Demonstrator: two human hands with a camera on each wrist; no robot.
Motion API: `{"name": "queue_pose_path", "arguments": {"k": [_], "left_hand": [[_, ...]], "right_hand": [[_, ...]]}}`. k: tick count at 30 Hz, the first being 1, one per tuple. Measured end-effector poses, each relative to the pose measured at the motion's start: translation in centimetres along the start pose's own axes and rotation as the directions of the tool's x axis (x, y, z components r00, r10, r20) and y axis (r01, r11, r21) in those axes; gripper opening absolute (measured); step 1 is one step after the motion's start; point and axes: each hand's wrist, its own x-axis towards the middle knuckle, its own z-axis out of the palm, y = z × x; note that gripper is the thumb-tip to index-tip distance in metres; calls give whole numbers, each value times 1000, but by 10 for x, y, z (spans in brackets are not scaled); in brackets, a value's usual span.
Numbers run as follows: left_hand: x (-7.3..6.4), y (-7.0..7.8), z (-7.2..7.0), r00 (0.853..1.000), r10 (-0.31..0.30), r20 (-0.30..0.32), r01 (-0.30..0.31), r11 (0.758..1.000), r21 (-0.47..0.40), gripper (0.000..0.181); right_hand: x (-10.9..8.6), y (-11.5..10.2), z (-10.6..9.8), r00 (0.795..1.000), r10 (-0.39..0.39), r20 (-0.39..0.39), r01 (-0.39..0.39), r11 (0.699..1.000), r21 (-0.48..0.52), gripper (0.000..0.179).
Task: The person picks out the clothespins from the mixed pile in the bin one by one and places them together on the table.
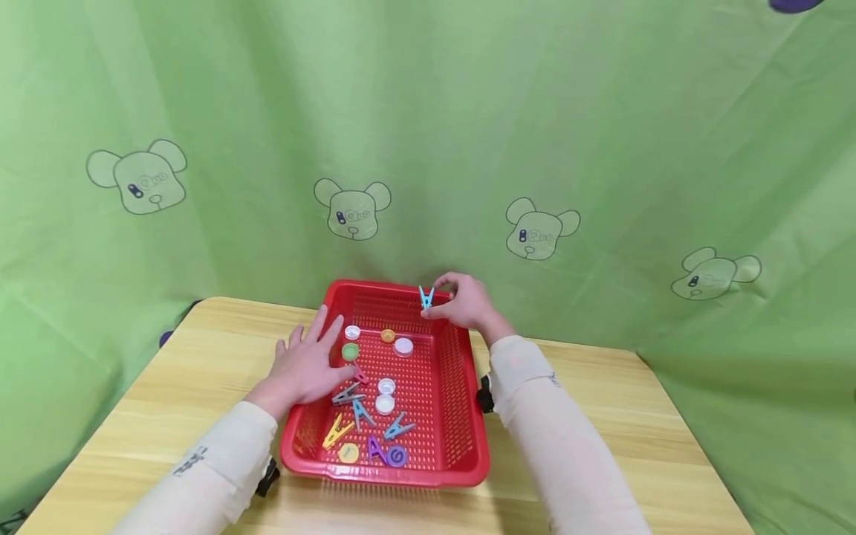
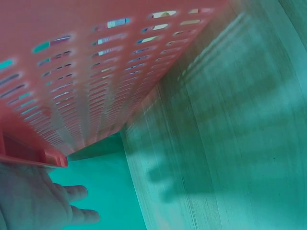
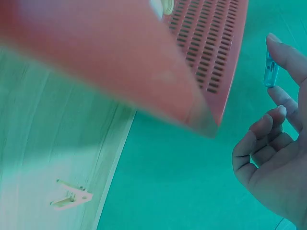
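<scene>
A red plastic basket (image 1: pixel 310 469) with slotted walls stands on the table. My right hand (image 1: pixel 464 301) pinches a light-blue clothespin (image 1: pixel 426 299) between thumb and index finger, above the basket's far right corner. In the right wrist view its other fingers are curled loosely. With fingers spread, my left hand (image 1: pixel 304 371) lies across the left rim, its thumb over the inside near a pink clothespin (image 1: pixel 361 374). Clothespins in grey (image 1: pixel 348 395), blue (image 1: pixel 362 413), yellow (image 1: pixel 336 432) and purple (image 1: pixel 376 449) lie on the basket's floor.
Several bottle caps also lie in the basket, among them a green cap (image 1: pixel 351 351), an orange cap (image 1: pixel 388 336) and a purple cap (image 1: pixel 397 455). A pale clothespin (image 3: pixel 72 196) lies on the wooden table (image 1: pixel 602 386) outside the basket. Behind hangs a green curtain (image 1: pixel 435 134).
</scene>
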Motion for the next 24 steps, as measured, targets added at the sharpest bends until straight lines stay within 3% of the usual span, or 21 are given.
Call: {"name": "queue_pose_path", "arguments": {"k": [24], "left_hand": [[0, 0, 0, 1000, 1, 5, -1, 1000, 10, 96]], "right_hand": [[-22, 64, -35, 992, 118, -52, -115, 992, 59, 61]]}}
